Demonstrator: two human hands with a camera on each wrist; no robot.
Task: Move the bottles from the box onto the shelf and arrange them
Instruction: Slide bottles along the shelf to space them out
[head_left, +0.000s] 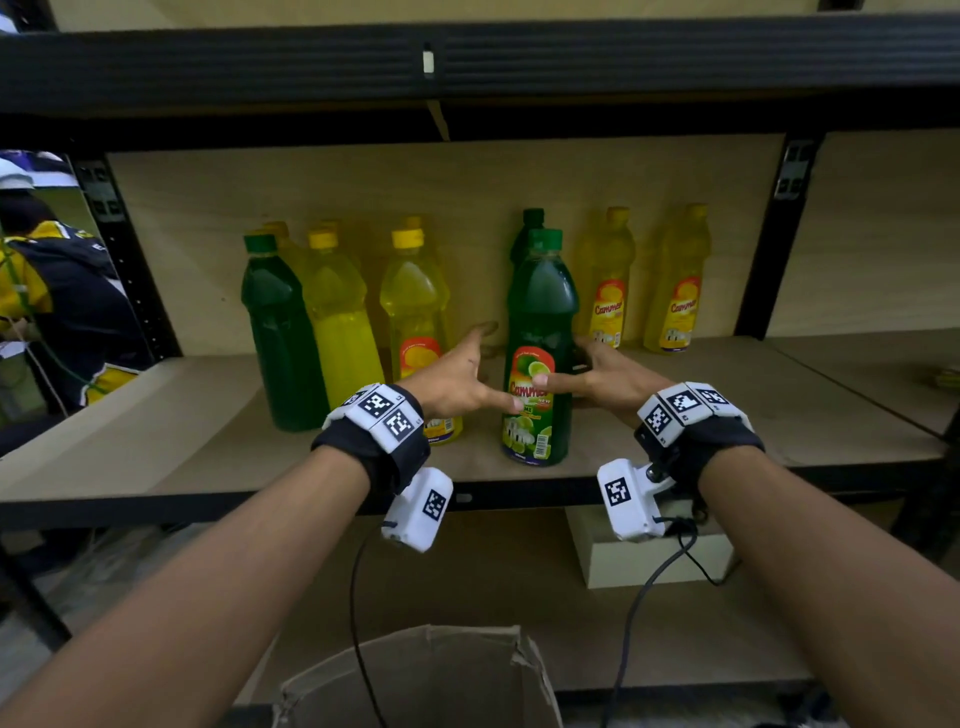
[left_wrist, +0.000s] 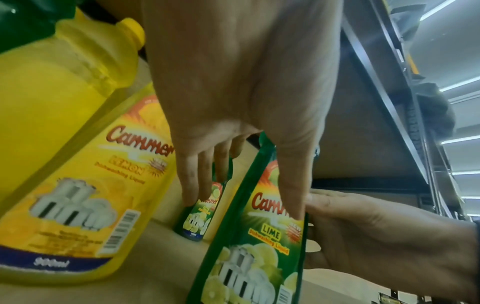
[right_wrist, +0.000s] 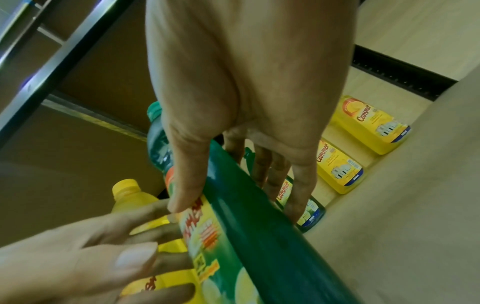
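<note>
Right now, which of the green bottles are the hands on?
The front green lime bottle at the shelf's middle, label facing out, between both hands. The other green ones stand untouched: one directly behind it, one at far left.

Stockroom, metal shelving, dish-soap bottles, carton

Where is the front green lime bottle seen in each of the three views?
Head: front green lime bottle, centre, upright on the shelf.
Left wrist: lower centre, slanted.
Right wrist: diagonal, centre to bottom.
Shared landmark: its lime label, between both thumbs.
</note>
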